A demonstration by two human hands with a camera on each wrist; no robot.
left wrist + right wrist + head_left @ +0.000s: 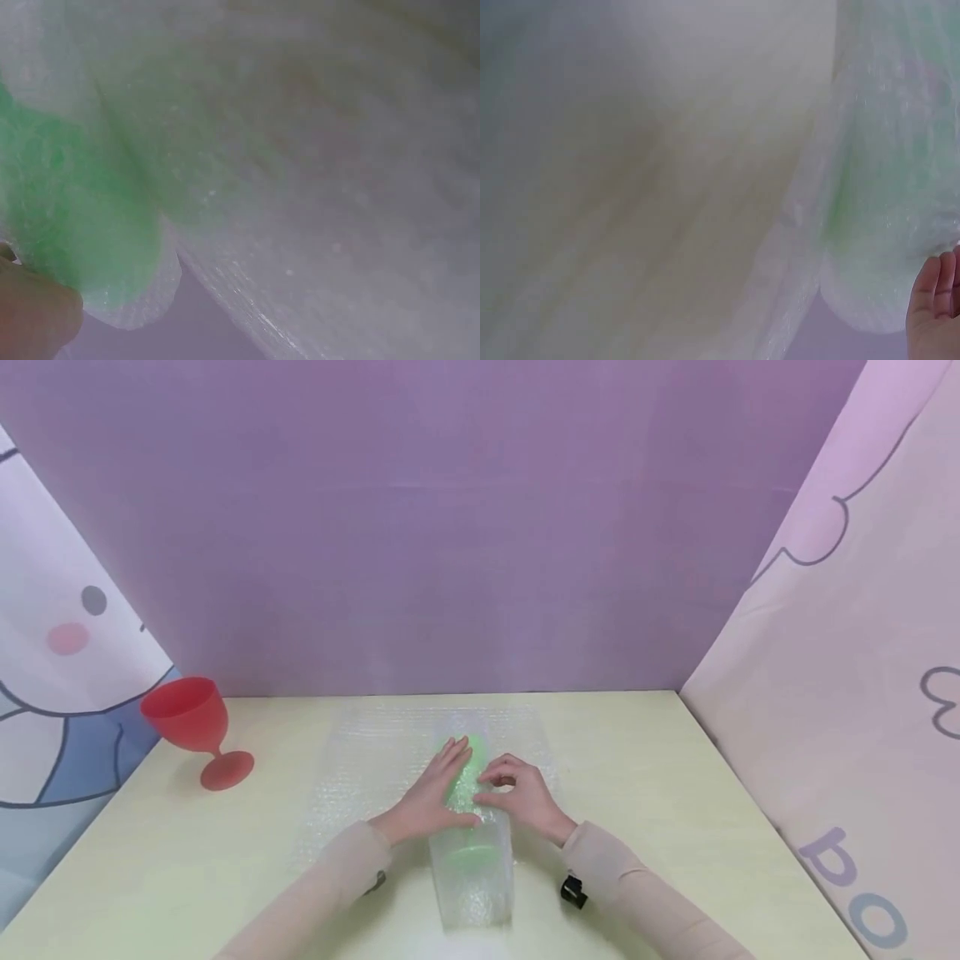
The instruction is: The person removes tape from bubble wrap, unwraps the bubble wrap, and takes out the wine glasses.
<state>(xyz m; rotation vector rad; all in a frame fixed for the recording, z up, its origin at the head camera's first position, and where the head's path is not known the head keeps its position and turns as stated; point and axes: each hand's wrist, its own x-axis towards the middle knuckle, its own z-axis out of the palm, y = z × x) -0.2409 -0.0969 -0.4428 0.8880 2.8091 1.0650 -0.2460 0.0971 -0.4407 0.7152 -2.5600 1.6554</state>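
Observation:
A green goblet (470,857) lies wrapped in clear bubble wrap (477,902), its foot toward me and its bowl partly covered by my hands. My left hand (429,797) rests along the left side of the roll, fingers straight and thumb spread across it. On the right side, my right hand (522,789) pinches the wrap between curled fingers and thumb. The green bowl (94,225) shows blurred through the film in the left wrist view, with fingertips at its edge. In the right wrist view, fingers (926,289) touch the wrapped green bowl (892,202).
More bubble wrap (367,760) lies flat on the pale yellow table (630,752) beneath and behind the roll. A red goblet (187,714) stands at the far left. Purple fabric (450,543) closes off the back, and printed panels (862,693) line both sides.

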